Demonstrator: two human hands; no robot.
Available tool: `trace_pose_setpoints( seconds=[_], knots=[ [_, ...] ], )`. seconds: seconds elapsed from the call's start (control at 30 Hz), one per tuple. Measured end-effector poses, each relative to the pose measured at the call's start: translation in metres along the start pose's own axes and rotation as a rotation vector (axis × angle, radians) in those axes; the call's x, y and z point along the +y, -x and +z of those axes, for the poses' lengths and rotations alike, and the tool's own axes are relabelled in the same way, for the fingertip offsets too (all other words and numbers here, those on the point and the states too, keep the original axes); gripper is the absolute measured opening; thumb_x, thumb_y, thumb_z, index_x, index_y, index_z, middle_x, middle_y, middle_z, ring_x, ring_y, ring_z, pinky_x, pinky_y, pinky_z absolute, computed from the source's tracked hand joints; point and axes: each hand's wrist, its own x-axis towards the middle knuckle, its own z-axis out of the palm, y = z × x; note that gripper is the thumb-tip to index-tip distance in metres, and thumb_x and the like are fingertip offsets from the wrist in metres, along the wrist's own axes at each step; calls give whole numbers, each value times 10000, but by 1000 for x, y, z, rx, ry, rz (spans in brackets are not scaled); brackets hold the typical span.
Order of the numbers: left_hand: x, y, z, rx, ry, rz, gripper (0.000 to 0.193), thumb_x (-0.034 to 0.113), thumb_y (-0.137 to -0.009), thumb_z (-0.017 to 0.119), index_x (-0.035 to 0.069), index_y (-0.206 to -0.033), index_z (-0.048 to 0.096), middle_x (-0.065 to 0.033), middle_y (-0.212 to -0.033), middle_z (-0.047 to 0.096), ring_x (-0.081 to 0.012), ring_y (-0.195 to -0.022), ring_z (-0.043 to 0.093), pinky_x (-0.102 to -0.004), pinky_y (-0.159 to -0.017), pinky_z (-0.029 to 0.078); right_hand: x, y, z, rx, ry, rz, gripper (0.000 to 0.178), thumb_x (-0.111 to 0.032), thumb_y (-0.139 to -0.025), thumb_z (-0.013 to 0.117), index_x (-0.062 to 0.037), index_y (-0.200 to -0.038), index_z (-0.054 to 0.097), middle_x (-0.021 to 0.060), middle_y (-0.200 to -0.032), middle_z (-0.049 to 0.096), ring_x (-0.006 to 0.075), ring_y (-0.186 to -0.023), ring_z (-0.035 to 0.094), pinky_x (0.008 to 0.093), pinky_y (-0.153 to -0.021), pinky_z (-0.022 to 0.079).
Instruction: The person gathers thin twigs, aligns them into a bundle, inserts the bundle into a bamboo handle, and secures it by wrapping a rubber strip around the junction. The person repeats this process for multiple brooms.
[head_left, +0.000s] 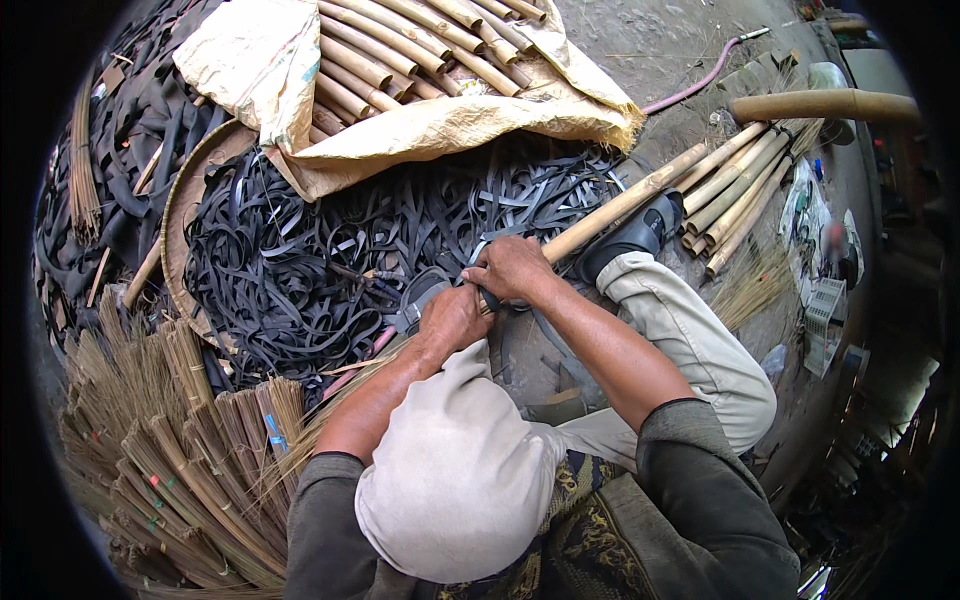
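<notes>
A bamboo pole (630, 200) slants from the upper right down to my hands above my lap. Thin straw bristles (312, 432) run along my left forearm from the same line, like a broom. My left hand (455, 318) is closed round the joint where pole and bristles meet. Right beside it, my right hand (512, 268) is closed over the pole's lower end, fingers bent at a black rubber strip (488, 299) wound there. A loose length of strip hangs below the right hand. My palms and the inside of the grip are hidden.
Tangled black rubber strips (290, 250) heap ahead, partly in a round woven tray (172, 255). Cut bamboo tubes (400, 50) lie on a pale sack (450, 125). Broom-like bundles (735, 195) rest at right; several straw bundles (190, 460) stand at left. A pink hose (700, 85) lies behind.
</notes>
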Motion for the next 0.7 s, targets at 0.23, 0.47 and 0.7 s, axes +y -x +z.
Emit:
trace_pose_setpoints(
  seconds=[0.23, 0.47, 0.7],
  knots=[
    [-6, -8, 4, -106, 200, 92, 406, 325, -848, 738, 66, -1159, 705, -225, -1073, 751, -404, -1026, 720, -478, -889, 574, 9, 47, 12, -91, -1034, 165, 438, -390, -1069, 569, -7, -972, 757, 67, -748, 698, 107, -652, 615, 309, -596, 504],
    [-11, -22, 7, -130, 166, 63, 482, 394, -815, 789, 59, -1153, 721, -230, -1049, 757, -389, -986, 738, -449, -838, 567, 3, 115, 32, -132, -1135, 409, 330, -275, -1108, 489, -1, -1203, 646, 6, -762, 603, 88, -660, 549, 261, -588, 449],
    [-9, -18, -2, -186, 252, -26, 585, 462, -824, 786, -21, -1141, 697, -268, -1092, 734, -426, -986, 714, -480, -871, 551, 9, 114, 43, -71, -1295, 468, 294, -276, -1116, 478, -60, -1002, 640, -30, -725, 532, 80, -637, 469, 260, -562, 393]
  ],
)
